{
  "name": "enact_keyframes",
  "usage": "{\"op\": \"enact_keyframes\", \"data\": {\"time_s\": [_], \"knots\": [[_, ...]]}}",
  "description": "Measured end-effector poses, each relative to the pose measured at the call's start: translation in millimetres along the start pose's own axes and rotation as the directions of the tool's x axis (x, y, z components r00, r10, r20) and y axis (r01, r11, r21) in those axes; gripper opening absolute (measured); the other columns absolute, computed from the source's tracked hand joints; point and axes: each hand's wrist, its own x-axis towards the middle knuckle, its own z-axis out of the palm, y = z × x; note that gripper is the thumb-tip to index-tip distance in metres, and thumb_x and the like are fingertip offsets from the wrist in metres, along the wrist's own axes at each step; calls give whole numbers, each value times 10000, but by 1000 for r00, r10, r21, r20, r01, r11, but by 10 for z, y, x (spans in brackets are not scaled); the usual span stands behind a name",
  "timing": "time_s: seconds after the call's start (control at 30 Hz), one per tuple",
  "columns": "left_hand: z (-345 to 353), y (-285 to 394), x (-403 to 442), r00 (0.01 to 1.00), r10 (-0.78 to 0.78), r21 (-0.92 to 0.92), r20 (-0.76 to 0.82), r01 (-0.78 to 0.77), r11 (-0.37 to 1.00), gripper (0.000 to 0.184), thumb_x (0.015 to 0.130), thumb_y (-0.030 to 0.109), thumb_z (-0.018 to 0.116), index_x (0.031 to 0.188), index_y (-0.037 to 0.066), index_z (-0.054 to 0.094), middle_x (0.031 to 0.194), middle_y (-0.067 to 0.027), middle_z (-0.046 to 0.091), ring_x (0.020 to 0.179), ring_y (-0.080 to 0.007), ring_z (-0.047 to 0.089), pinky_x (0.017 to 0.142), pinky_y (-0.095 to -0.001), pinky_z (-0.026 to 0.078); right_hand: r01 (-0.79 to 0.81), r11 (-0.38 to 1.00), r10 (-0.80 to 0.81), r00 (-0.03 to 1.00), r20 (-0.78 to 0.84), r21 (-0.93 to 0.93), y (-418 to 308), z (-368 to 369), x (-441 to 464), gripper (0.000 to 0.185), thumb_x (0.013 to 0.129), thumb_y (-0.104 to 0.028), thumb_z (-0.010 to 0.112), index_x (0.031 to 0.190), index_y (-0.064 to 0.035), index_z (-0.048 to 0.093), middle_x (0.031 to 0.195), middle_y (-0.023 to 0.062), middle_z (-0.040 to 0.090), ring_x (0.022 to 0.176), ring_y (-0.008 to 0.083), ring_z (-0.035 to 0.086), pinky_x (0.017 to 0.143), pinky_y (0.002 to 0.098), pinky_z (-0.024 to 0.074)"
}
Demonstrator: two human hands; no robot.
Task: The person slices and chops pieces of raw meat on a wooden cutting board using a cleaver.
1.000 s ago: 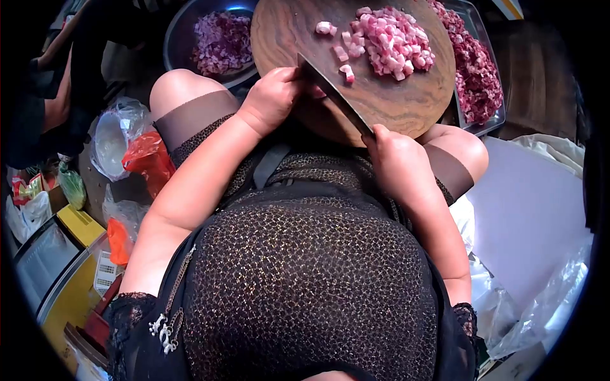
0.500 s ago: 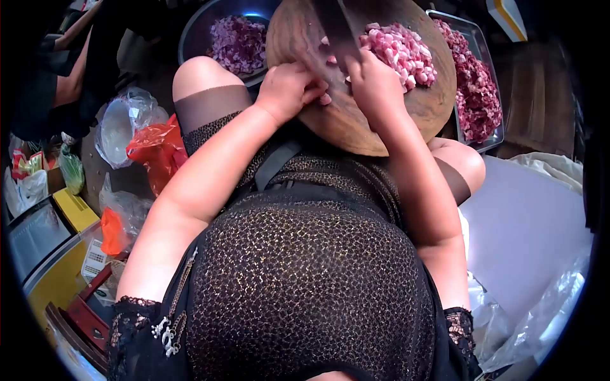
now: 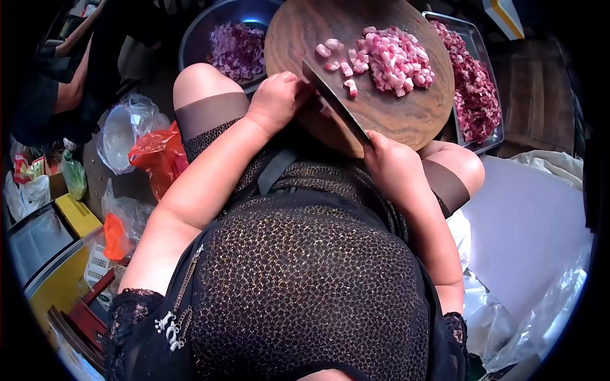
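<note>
My right hand (image 3: pixel 394 165) grips the handle end of a broad-bladed knife (image 3: pixel 340 105), its blade slanting up and left over the near part of a round wooden chopping board (image 3: pixel 293 38). My left hand (image 3: pixel 276 101) is at the board's left edge, fingers curled together by the blade. Whatever they hold is hidden. A small meat piece (image 3: pixel 326 110) shows beside the blade on the near side. Farther back lies a heap of diced pink meat (image 3: pixel 397 60), with several loose cubes (image 3: pixel 332 44) to its left.
A metal bowl (image 3: pixel 190 47) of small purplish-red pieces stands behind my left knee. Right of the board is a metal tray (image 3: pixel 495 82) of darker diced meat. Plastic bags (image 3: pixel 159 152) lie at left, a pale flat surface (image 3: pixel 521 222) at right. Another person's arm (image 3: pixel 73 89) shows upper left.
The knife has come down and nearer from over the board's back, its blade now slanting across the near part. My right hand moved toward me; my left shifted slightly left. Loose cubes are now uncovered.
</note>
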Motion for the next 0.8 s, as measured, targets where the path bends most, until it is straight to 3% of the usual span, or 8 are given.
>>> {"op": "enact_keyframes", "data": {"time_s": [0.17,0.33,0.37,0.47,0.5,0.53,0.7,0.8], "knots": [[131,11,107,1000,-2,-75,23,3,997,195,822,180,714,991,87,745,972,-147,674,913,-330,641,837,-394,525,138,990,-138,990,-19,20,-35,-15,309,145,878,-88,487,821,13,576,747,258,645,742,436,651,651,529,514],[68,249,209,968,139,-200,209,-96,975,243,803,200,730,1016,82,731,1059,-159,674,1013,-364,620,915,-437,498,59,996,-51,993,107,-67,-113,-23,998,218,883,-192,555,924,-17,679,861,215,705,849,365,700,748,480,557],[80,334,178,973,123,-114,197,-102,988,273,804,260,731,1012,84,726,1127,-167,650,1055,-380,596,949,-464,475,31,999,-32,999,-34,-15,-50,20,999,238,890,-213,566,967,-19,681,869,221,703,848,367,699,740,483,554],[215,451,-62,949,113,197,295,-176,964,670,828,470,676,1411,183,513,1519,-193,362,1415,-364,331,1171,-526,242,70,965,57,883,-465,253,286,171,934,241,943,-240,578,1042,-41,670,771,183,688,684,324,686,614,432,528],[270,406,-88,921,77,212,382,-168,963,776,859,480,654,1503,160,363,1610,-193,180,1497,-360,167,1203,-545,122,38,814,209,912,-353,580,387,97,819,210,956,-227,594,1033,-41,653,704,87,621,601,192,596,545,341,473],[330,394,-29,948,74,274,311,-163,948,809,870,503,634,1531,163,313,1616,-186,164,1507,-351,138,1209,-532,99,-7,557,353,907,-229,831,489,24,702,183,969,-214,610,1023,-41,635,636,-8,553,519,61,506,476,250,418],[653,137,711,991,-96,278,88,69,958,1002,858,625,595,1576,103,132,1633,-191,105,1518,-349,83,1215,-521,64,-39,66,687,726,-17,997,1330,-233,316,172,998,-234,541,910,-115,453,636,-5,475,488,134,484,425,301,414],[819,217,1211,970,-218,141,112,201,969,999,880,680,515,1558,36,164,1610,-225,166,1510,-362,105,1229,-459,68,-160,-14,758,642,115,987,1782,-112,246,163,993,-241,530,922,-124,442,647,-7,474,477,142,480,440,338,458]]}}
